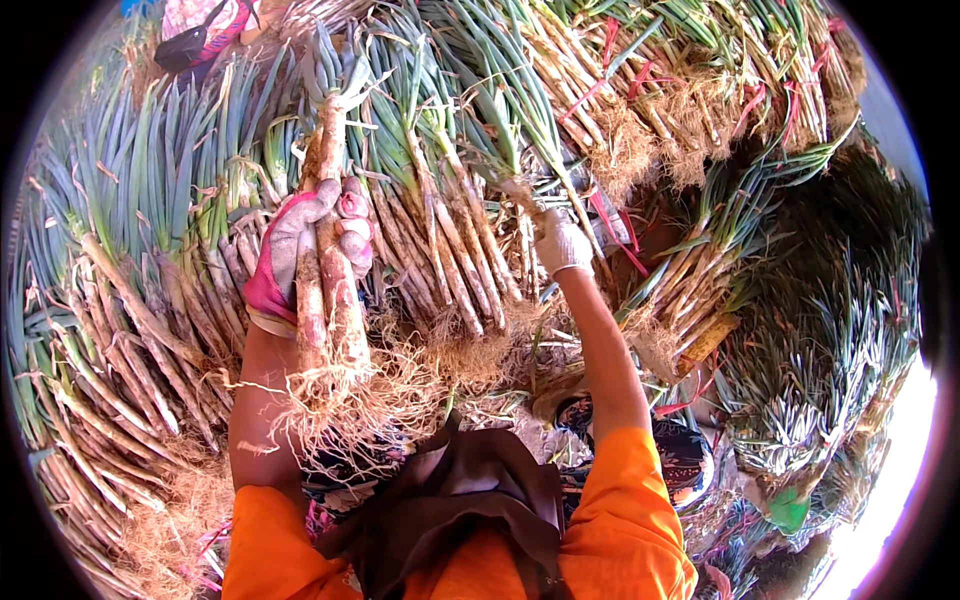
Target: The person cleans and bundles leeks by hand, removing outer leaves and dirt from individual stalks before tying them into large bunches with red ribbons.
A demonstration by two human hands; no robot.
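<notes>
Long green onions with thick pale, soil-marked stems [345, 300] stand upright in my left hand [311, 232], which wears a pink and grey glove. Their tangled roots hang over my left forearm and lap. My right hand [559, 240], in a whitish knitted glove, is stretched forward among the stalks. The fingers of that hand are partly hidden, and whether they grip a stalk cannot be told. A row of loose green onions [442, 232] lies just beyond and between my hands, leaves pointing away from me.
More loose green onions [135, 337] are heaped at the left. Bundles tied with red strips [675, 112] lie at the upper right. One bundle [690, 285] rests right of my right hand, near a large dark-green pile [810, 330]. Part of another person [206, 30] shows at the upper left.
</notes>
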